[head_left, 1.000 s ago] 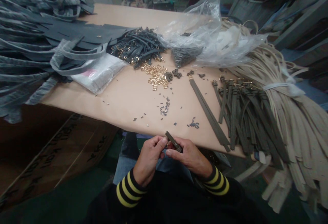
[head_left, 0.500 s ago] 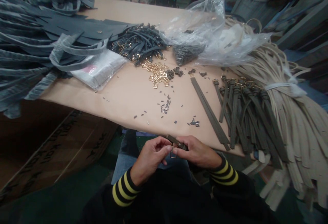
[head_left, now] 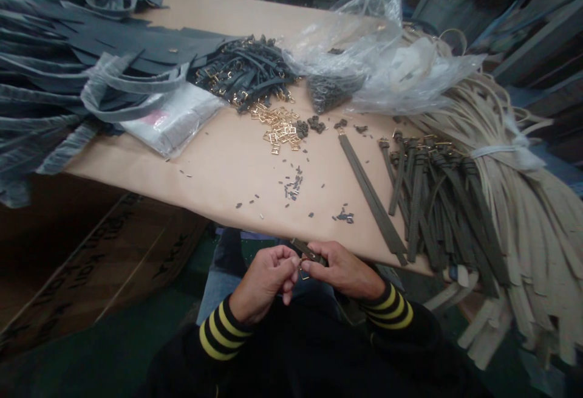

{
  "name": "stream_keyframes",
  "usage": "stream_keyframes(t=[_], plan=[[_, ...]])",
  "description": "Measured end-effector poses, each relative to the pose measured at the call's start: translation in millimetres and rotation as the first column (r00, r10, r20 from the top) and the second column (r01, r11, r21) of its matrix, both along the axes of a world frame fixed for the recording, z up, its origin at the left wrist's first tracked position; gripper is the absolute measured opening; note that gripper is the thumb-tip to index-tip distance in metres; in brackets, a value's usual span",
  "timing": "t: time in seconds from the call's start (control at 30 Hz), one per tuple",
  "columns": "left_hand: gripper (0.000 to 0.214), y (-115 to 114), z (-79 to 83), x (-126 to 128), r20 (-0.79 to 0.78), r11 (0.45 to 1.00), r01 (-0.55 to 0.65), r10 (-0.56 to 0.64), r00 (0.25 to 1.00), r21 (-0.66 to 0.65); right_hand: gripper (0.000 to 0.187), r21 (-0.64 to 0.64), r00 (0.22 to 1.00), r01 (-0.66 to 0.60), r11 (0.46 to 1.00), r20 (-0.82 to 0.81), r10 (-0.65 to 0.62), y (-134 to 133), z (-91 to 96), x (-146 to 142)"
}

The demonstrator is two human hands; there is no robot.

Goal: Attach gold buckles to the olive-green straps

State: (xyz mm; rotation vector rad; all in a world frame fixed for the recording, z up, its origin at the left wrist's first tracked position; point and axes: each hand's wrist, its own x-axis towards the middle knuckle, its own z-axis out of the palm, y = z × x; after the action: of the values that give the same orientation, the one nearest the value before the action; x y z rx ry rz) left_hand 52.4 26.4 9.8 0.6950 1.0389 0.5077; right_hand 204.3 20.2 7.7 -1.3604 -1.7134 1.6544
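Observation:
My right hand (head_left: 346, 270) grips a short olive-brown strap (head_left: 308, 251) between thumb and fingers, just past the table's front edge. A small gold-coloured buckle (head_left: 304, 274) hangs below the strap, by my right thumb. Left of it, my left hand (head_left: 268, 279) has thumb and forefinger pinched together right at the buckle end. Whatever that pinch holds is too small to make out. On the table ahead lie small dark metal pieces (head_left: 294, 186), a second cluster of them (head_left: 345, 216), and a pile of gold buckles (head_left: 276, 126).
Long olive straps (head_left: 373, 197) lie to the right, beside a heap of buckled straps (head_left: 437, 197) and a tied beige bundle (head_left: 514, 155). Dark blue straps (head_left: 45, 82) cover the left. Clear plastic bags (head_left: 387, 70) stand behind; a cardboard box (head_left: 100, 264) is below left.
Both hands have shifted slightly left together with the strap and buckle. My left fingers are curled a little tighter. The things on the table keep their places.

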Motion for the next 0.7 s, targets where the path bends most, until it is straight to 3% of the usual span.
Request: stream_keyframes(t=[0.1, 0.3, 0.43, 0.7], plan=[[0.021, 0.7, 1.2, 0.2, 0.02, 1.0, -0.018, 0.018, 1.0, -0.022, 0.02, -0.006, 0.999, 0.045, 0.999, -0.012, -0.045, -1.7, -2.4, 0.4], [0.026, 4.1, 2.0, -3.0, 0.084, 0.991, -0.086, 0.095, 0.992, -0.104, 0.019, -0.046, 0.961, 0.265, 0.963, -0.065, -0.267, -13.0, -9.4, 6.0], [0.026, 5.5, 0.4, -4.5, 0.124, 0.977, -0.148, 0.168, 0.978, -0.15, 0.017, -0.114, 0.963, 0.253, 0.961, -0.064, -0.262, -22.2, -15.1, 4.6], [0.021, 4.4, -0.5, -6.5, 0.18, 0.969, -0.144, 0.181, 0.967, -0.202, 0.031, -0.301, 0.915, 0.22, 0.928, -0.267, -0.304, -27.7, -16.0, 1.4]])
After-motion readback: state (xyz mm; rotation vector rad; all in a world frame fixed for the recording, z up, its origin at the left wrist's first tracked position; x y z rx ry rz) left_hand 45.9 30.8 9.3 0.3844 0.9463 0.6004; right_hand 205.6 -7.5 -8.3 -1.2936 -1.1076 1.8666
